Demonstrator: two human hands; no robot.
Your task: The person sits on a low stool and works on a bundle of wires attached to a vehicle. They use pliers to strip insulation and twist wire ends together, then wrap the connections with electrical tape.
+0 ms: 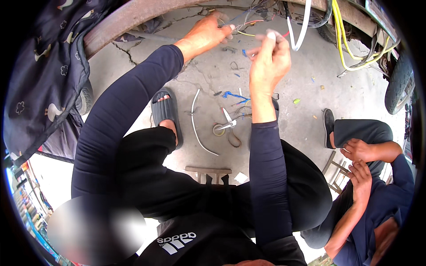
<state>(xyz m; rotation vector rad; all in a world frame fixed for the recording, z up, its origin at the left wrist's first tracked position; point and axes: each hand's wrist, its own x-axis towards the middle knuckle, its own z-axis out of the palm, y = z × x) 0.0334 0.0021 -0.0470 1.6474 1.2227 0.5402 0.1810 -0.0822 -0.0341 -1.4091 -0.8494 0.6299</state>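
My left hand point(206, 36) reaches to the far edge of the floor area, its fingers closed on a bundle of thin wires point(239, 27). Red, yellow and bluish strands show in that bundle. To its right, my right hand point(270, 64) is raised with its fingers pinched together. A red wire point(286, 33) runs close to those fingertips, but what lies between them is too small to make out. Below, between my feet, scissors point(229, 124) lie spread on the concrete, beside a small roll of tape point(218, 130).
A white tube point(193, 117) and blue scraps point(235, 95) litter the floor. A rusty metal bar point(128, 22) arches across the far left. Yellow cables point(341, 40) and a white cable point(303, 31) hang at far right, near a tyre point(399, 84). Another person point(377, 190) sits at right.
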